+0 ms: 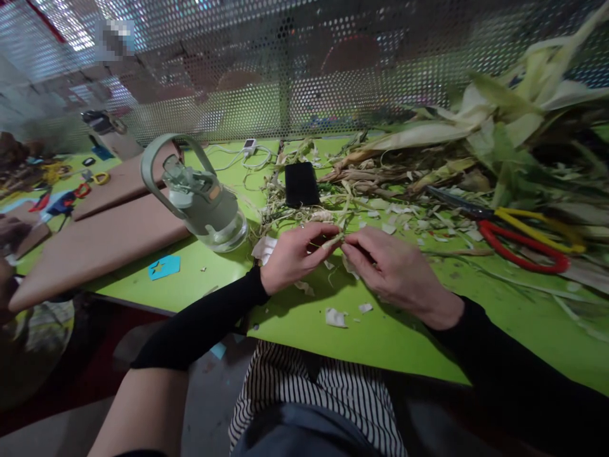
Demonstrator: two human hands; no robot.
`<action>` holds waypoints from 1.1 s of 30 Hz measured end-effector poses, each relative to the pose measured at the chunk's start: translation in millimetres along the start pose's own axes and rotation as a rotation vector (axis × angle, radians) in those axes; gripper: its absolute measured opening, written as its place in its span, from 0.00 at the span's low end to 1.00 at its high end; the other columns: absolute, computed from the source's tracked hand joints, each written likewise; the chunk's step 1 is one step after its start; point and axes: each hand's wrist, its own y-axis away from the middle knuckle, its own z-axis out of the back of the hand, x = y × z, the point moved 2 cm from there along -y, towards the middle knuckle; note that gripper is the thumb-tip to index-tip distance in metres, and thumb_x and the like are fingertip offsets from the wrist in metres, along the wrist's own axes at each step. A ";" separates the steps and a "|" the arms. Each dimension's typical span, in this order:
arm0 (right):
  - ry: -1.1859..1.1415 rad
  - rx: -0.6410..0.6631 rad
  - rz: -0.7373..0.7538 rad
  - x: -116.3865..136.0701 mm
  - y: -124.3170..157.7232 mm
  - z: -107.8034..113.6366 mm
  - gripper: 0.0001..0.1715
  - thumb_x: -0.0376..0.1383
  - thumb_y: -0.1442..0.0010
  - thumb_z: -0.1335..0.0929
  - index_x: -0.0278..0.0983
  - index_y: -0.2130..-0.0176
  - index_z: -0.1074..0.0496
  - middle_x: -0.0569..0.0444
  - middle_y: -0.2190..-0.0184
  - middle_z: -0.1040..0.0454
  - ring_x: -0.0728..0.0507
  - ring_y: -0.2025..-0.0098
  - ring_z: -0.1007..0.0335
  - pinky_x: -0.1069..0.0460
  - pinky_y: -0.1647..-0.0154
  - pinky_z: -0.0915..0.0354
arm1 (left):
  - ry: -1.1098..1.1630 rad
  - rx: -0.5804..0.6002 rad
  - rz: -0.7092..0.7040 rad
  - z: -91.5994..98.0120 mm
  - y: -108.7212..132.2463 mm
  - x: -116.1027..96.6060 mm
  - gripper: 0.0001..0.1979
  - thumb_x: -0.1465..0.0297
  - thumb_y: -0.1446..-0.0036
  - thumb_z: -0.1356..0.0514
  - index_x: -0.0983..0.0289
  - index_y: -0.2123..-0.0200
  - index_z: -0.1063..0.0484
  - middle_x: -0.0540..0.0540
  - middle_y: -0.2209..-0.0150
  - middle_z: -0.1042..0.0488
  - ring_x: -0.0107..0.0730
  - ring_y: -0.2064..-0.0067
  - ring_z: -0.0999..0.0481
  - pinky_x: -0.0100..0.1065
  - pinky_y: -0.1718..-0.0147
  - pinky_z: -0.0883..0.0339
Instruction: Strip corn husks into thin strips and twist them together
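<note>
My left hand (295,256) and my right hand (394,270) meet over the green table (380,330), both in black sleeves. Between their pinched fingertips runs a thin pale strip of corn husk (333,240). Each hand grips one end of it, just above the table. Small torn husk bits (335,317) lie under and in front of the hands. A pile of dry husks and stalks (476,146) covers the table to the right and behind.
A green water bottle (202,200) with a loop handle stands left of my hands. A black phone (301,184) lies behind them. Red and yellow scissors (521,238) lie at right. Brown boards (99,241) lie at left. A perforated metal screen (285,76) closes the back.
</note>
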 end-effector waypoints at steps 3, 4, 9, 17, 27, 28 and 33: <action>0.007 0.000 0.006 2.0 0.6 1.9 0.12 0.40 0.31 0.39 0.42 0.65 0.31 0.48 0.68 0.27 0.39 0.67 0.33 0.45 0.65 0.40 | -0.081 0.019 -0.055 3.7 -1.6 -1.7 0.10 0.66 0.37 0.37 0.65 0.58 0.21 0.56 0.60 0.16 0.26 0.66 0.20 0.27 0.66 0.27; 0.003 0.005 0.007 2.9 0.6 2.7 0.12 0.39 0.31 0.39 0.43 0.66 0.32 0.48 0.69 0.27 0.39 0.67 0.33 0.45 0.65 0.40 | -0.106 0.029 -0.062 4.6 -1.7 -2.2 0.10 0.65 0.37 0.37 0.65 0.58 0.20 0.56 0.62 0.16 0.24 0.68 0.22 0.27 0.68 0.28; -0.055 0.032 0.009 7.1 0.6 6.9 0.13 0.38 0.33 0.38 0.43 0.70 0.34 0.51 0.73 0.30 0.41 0.71 0.37 0.46 0.67 0.43 | -0.138 0.027 -0.119 7.3 0.6 -8.1 0.10 0.66 0.37 0.37 0.66 0.58 0.20 0.56 0.64 0.16 0.24 0.70 0.23 0.26 0.69 0.29; -0.102 0.017 0.084 8.9 1.1 5.7 0.15 0.36 0.31 0.38 0.41 0.72 0.39 0.57 0.77 0.37 0.46 0.75 0.42 0.49 0.71 0.46 | 0.009 0.057 0.005 5.5 0.2 -1.8 0.13 0.62 0.37 0.37 0.66 0.57 0.21 0.56 0.63 0.17 0.26 0.66 0.21 0.29 0.64 0.26; -0.304 0.056 -0.237 -4.0 -3.1 -1.1 0.20 0.49 0.28 0.39 0.41 0.67 0.33 0.54 0.73 0.31 0.45 0.72 0.36 0.49 0.73 0.40 | 0.286 0.035 0.102 8.3 -9.8 6.8 0.16 0.57 0.41 0.32 0.63 0.59 0.21 0.58 0.53 0.23 0.33 0.51 0.24 0.30 0.60 0.28; -0.289 0.058 -0.225 -4.6 -3.4 -0.9 0.21 0.49 0.27 0.39 0.41 0.68 0.33 0.55 0.74 0.32 0.45 0.73 0.37 0.49 0.73 0.41 | 0.262 0.047 0.113 8.9 -9.6 5.2 0.16 0.58 0.41 0.31 0.63 0.57 0.21 0.58 0.52 0.23 0.32 0.52 0.24 0.30 0.59 0.28; -0.110 0.022 -0.089 -11.0 -4.8 1.9 0.15 0.41 0.28 0.38 0.41 0.67 0.32 0.52 0.71 0.26 0.42 0.69 0.31 0.47 0.68 0.36 | 0.125 0.134 0.185 12.9 -8.5 -3.5 0.15 0.61 0.37 0.36 0.66 0.55 0.26 0.56 0.57 0.21 0.25 0.66 0.27 0.29 0.65 0.32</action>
